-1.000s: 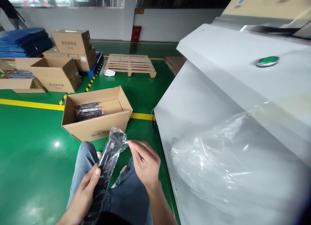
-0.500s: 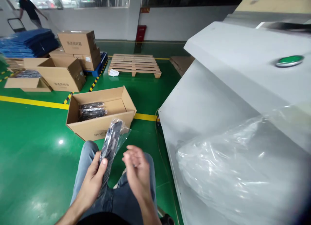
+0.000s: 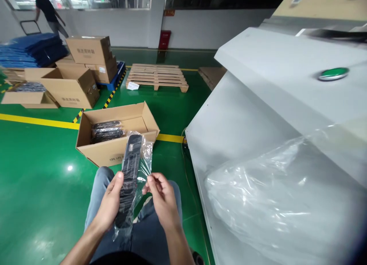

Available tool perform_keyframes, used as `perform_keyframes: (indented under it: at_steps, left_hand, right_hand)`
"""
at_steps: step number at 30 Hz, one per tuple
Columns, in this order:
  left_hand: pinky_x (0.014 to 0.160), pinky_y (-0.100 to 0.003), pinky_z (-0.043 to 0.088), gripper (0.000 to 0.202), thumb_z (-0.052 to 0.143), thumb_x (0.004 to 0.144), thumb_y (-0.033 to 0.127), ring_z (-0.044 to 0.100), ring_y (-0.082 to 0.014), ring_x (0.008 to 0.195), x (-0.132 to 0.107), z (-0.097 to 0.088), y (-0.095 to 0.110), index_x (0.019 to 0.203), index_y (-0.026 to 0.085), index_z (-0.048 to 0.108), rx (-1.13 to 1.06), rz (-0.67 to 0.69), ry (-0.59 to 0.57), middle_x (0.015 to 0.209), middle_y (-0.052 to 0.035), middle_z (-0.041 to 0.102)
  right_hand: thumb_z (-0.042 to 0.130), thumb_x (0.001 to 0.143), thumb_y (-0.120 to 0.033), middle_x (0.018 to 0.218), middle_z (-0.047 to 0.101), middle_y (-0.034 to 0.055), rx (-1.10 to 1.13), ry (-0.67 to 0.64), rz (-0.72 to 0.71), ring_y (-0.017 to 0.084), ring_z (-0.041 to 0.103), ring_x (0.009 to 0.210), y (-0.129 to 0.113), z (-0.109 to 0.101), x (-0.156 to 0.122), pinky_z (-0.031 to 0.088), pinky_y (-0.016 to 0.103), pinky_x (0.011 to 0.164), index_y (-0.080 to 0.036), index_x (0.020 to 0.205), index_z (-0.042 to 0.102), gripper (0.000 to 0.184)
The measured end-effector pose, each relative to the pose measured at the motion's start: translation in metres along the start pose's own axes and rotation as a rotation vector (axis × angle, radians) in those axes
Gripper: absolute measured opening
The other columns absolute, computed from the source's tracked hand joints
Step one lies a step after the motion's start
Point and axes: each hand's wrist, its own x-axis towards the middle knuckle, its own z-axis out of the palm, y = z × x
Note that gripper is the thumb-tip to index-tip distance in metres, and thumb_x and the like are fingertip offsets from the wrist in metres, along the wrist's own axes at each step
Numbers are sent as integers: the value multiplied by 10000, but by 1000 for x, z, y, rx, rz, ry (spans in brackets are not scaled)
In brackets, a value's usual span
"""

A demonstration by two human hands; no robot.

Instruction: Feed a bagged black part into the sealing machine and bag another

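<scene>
Bagged black remote (image 3: 130, 169) stands tilted over the person's lap, above a glossy green floor (image 3: 37, 173) with a yellow line. Left hand (image 3: 110, 204) is clamped round its lower half, thumb on top; right hand (image 3: 160, 198) pinches the clear bag's edge just beside it. Beyond both hands sits an open carton (image 3: 114, 137) holding similar bagged pieces; right of them, a grey machine (image 3: 258, 104) under crumpled plastic film (image 3: 272, 204). Remote's bottom end is blurred.

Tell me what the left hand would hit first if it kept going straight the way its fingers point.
Probably the open cardboard box on the floor. The left hand points up and away along the bagged black part it holds; depth is unclear, so it might pass over the box's near wall.
</scene>
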Motion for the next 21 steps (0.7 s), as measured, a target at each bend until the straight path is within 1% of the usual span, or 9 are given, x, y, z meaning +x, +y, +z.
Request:
perform_keyframes:
  at_steps: [2, 4, 7, 9, 11, 13, 16, 19, 21]
  left_hand:
    - [1258, -491, 388, 659, 536, 978, 708, 491, -351, 1482, 0, 5, 6, 1339, 166, 642, 4, -9, 42, 1494, -175, 614]
    - [1262, -461, 371, 576, 512, 1007, 649, 501, -323, 1459, -1, 10, 9, 1363, 201, 585, 35, 85, 56, 1479, -145, 615]
    - [1080, -416, 504, 467, 445, 1044, 595, 633, -291, 1191, -3, 15, 9, 1307, 219, 533, 93, 243, 53, 1263, -108, 679]
    - [936, -394, 535, 432, 429, 1052, 576, 647, -274, 1016, -3, 16, 6, 1287, 223, 509, 122, 280, 81, 1140, -90, 680]
    - [887, -385, 531, 406, 423, 1056, 561, 636, -266, 956, -2, 17, 4, 1274, 227, 502, 126, 290, 86, 1097, -83, 675]
    - [929, -390, 530, 407, 411, 1061, 568, 639, -274, 999, -1, 17, 2, 1256, 226, 513, 109, 283, 76, 1113, -92, 680]
    - [1066, -414, 507, 501, 360, 1068, 618, 623, -310, 1222, 4, 17, -1, 1298, 212, 543, 63, 223, 59, 1274, -136, 675]
    - [1223, -416, 419, 623, 399, 1037, 675, 454, -323, 1504, 12, 19, -6, 1401, 194, 556, 10, 140, 112, 1504, -165, 587]
    - [1293, -416, 333, 685, 433, 1014, 689, 336, -316, 1589, 19, 22, -6, 1457, 178, 542, -22, 123, 144, 1592, -169, 519]
  right_hand:
    - [674, 936, -627, 817, 678, 14, -15, 32, -8, 152, 661, 690, 5, 7, -5, 583, 279, 703, -202, 1090, 636, 454]
    - [685, 935, -597, 868, 709, 37, -65, 11, -2, 160, 670, 717, 14, 18, -16, 567, 266, 669, -193, 1160, 632, 465]
    - [606, 1000, -511, 821, 716, 45, -168, -68, -8, 161, 660, 717, 32, 31, -32, 517, 245, 635, -183, 1035, 665, 335]
    - [531, 1037, -490, 825, 713, 50, -210, -60, -27, 167, 661, 724, 42, 34, -38, 511, 252, 647, -183, 1009, 671, 338]
    - [505, 1045, -516, 834, 699, 49, -241, -32, -37, 169, 652, 721, 48, 30, -37, 507, 256, 650, -186, 1032, 668, 368]
    - [509, 1039, -570, 815, 672, 40, -259, -30, -37, 164, 632, 706, 49, 21, -33, 502, 254, 646, -194, 1014, 660, 406]
    - [526, 1024, -635, 772, 628, 20, -217, -58, -24, 163, 629, 713, 44, 3, -23, 519, 255, 687, -208, 964, 646, 447]
    - [569, 990, -680, 730, 601, 7, -157, -104, 14, 158, 608, 677, 38, -13, -13, 525, 265, 694, -208, 954, 658, 481]
    - [606, 956, -708, 697, 580, 1, -146, -85, 24, 158, 588, 649, 38, -16, -8, 526, 271, 680, -202, 984, 683, 513]
